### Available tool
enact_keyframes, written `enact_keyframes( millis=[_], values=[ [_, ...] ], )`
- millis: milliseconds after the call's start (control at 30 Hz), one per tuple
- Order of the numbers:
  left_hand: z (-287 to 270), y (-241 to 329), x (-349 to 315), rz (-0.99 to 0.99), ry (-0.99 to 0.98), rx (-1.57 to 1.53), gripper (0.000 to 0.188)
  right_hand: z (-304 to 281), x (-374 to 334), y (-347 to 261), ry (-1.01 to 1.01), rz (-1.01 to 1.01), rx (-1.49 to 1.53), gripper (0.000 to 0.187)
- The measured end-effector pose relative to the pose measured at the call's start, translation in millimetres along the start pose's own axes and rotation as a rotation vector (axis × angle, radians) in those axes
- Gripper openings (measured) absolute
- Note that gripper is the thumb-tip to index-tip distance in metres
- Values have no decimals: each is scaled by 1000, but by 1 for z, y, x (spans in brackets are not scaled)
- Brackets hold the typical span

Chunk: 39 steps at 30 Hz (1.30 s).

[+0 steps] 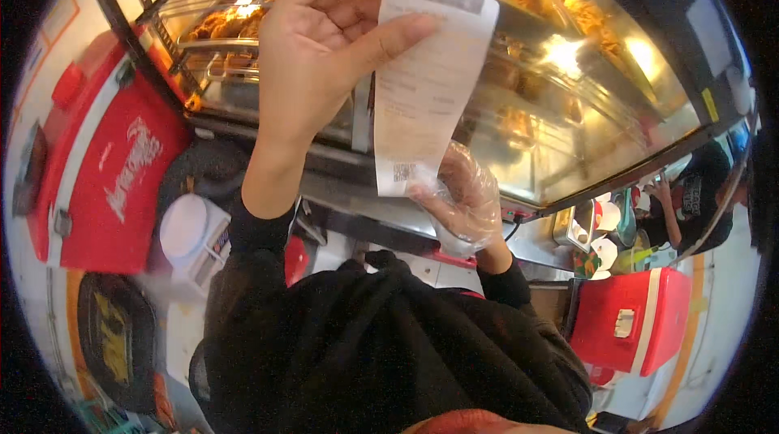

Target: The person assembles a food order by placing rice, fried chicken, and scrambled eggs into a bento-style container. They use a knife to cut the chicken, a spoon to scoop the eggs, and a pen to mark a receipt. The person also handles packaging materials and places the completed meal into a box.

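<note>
A long white paper receipt point(426, 101) hangs upright in front of me, held at both ends. My left hand point(312, 53) is bare and pinches its upper part, the thumb across the printed front and the fingers behind. My right hand point(466, 199), in a clear plastic glove, grips the lower right end near a small square code, with the thumb on the front. Right behind the paper stands a lit glass display warmer point(560, 142) with fried food point(560, 12) on its upper shelf.
A large red cooler box point(105, 166) stands at the left, near a white kitchen scale point(195, 235). Another red cooler point(629, 320) is at the lower right. Beyond the warmer's right end, a person in black point(702, 199) stands by a counter with containers. Metal racks point(223, 49) of food show at upper left.
</note>
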<state>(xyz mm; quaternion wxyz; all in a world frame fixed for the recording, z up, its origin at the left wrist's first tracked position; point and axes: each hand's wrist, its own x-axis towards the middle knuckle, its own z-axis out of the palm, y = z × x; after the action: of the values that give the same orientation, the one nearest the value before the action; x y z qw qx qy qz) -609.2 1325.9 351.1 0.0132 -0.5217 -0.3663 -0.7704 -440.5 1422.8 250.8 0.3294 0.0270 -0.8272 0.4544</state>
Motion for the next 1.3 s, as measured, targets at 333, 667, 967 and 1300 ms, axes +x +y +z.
enact_keyframes(
  millis=[333,667,967,1300],
  values=[
    [72,28,111,374,-485,-66,35,-43,33,-24,269,-96,-243,31],
    [126,46,153,1168,-184,1242,30,-63,53,-33,527,-35,255,27],
    [127,56,164,1051,-359,1137,22,-81,19,-20,505,-60,224,29],
    [126,47,159,955,-316,1077,24,-117,-34,8,574,30,62,28]
  ],
)
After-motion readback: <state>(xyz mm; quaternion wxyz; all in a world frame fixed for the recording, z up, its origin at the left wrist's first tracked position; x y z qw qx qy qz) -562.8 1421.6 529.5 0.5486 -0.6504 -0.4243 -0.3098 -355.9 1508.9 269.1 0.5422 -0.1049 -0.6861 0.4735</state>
